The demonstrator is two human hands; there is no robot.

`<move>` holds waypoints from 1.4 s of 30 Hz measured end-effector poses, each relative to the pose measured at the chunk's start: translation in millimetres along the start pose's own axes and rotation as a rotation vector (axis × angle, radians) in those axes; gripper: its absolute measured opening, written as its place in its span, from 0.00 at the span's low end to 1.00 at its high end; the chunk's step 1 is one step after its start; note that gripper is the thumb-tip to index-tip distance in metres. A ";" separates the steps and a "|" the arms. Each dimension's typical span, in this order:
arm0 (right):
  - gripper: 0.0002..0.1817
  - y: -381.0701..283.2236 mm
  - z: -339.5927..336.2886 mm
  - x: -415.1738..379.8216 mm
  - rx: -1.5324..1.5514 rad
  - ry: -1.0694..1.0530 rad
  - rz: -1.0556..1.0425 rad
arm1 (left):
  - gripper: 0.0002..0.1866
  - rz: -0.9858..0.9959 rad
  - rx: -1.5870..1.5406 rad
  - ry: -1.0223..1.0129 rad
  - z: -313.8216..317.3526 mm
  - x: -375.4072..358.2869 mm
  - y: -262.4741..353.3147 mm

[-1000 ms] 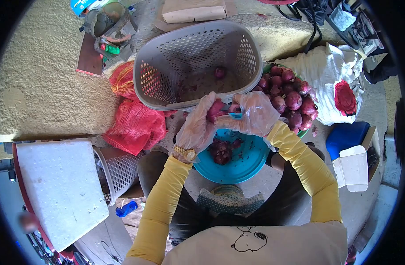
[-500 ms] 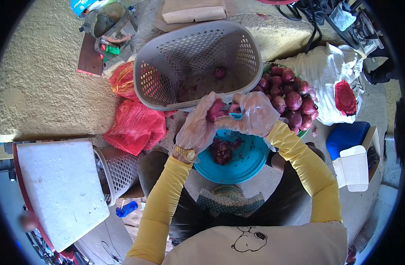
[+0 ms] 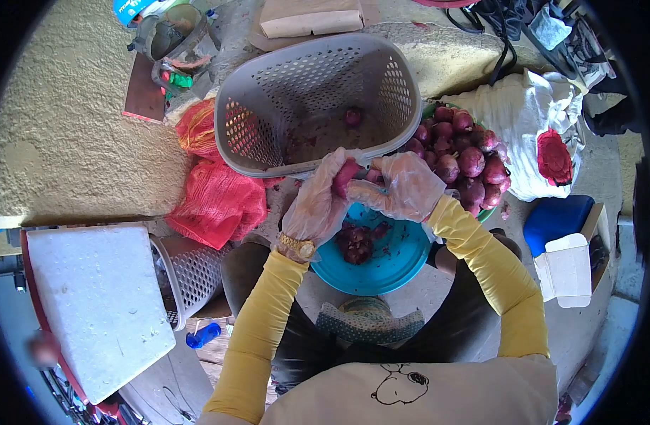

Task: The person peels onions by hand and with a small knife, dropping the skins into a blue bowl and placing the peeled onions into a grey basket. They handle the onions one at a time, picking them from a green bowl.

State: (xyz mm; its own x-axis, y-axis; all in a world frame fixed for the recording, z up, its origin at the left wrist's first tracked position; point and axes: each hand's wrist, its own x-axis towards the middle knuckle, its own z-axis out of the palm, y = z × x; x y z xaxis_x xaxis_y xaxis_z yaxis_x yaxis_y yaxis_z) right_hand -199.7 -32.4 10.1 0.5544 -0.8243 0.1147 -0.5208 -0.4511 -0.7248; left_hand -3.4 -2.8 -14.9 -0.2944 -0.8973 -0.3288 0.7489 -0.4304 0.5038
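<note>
My left hand (image 3: 316,195), in a clear plastic glove, is closed around a red onion (image 3: 345,176). My right hand (image 3: 408,185), gloved the same way, is closed on a small blue-handled knife (image 3: 381,190), mostly hidden by the fingers. Both hands meet over a turquoise basin (image 3: 403,273), where a heap of dark red onion skins (image 3: 356,242) lies. Beyond the hands stands a grey perforated basket (image 3: 311,78) with one onion (image 3: 353,116) and skin scraps inside. Right of my right hand, red onions (image 3: 472,161) are piled in a green container.
A red mesh sack (image 3: 219,205) lies left of the basket, and a white sack (image 3: 516,134) lies at the right. A white foam lid (image 3: 98,304) covers a box at the lower left. An open carton (image 3: 569,265) with something blue sits at the right.
My right hand has shifted slightly at the onion, and less of the knife shows now. My left hand keeps hold of the onion in nearly the same place.
</note>
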 end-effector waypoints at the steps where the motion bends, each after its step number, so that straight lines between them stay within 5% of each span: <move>1: 0.31 -1.5 -0.9 0.6 -0.001 0.001 -0.001 | 0.19 -0.004 -0.002 -0.004 3.0 -1.1 1.2; 7: 0.32 -3.6 -3.1 1.3 0.099 -0.035 0.051 | 0.19 0.007 -0.043 -0.007 -3.3 1.0 -1.4; 13: 0.33 3.3 2.2 -0.9 -0.153 0.131 -0.185 | 0.19 0.012 0.030 0.003 1.5 -1.9 1.0; 25: 0.30 -2.1 -2.2 -0.2 -0.035 -0.022 -0.035 | 0.19 0.022 0.046 -0.039 4.9 -2.8 2.5; 30: 0.26 -10.6 -9.1 1.3 0.150 -0.247 0.246 | 0.20 0.044 0.059 0.007 -2.4 0.5 -0.3; 42: 0.27 -3.9 -1.7 0.6 0.210 -0.200 0.223 | 0.21 0.002 0.065 0.022 -3.5 -0.1 -0.2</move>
State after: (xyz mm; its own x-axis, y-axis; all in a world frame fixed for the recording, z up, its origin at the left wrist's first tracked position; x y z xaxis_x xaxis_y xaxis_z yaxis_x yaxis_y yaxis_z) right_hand -198.5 -31.8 14.2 0.5692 -0.8018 -0.1819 -0.5099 -0.1706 -0.8432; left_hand -1.4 -2.2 -17.8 -0.2793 -0.8961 -0.3449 0.7092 -0.4347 0.5551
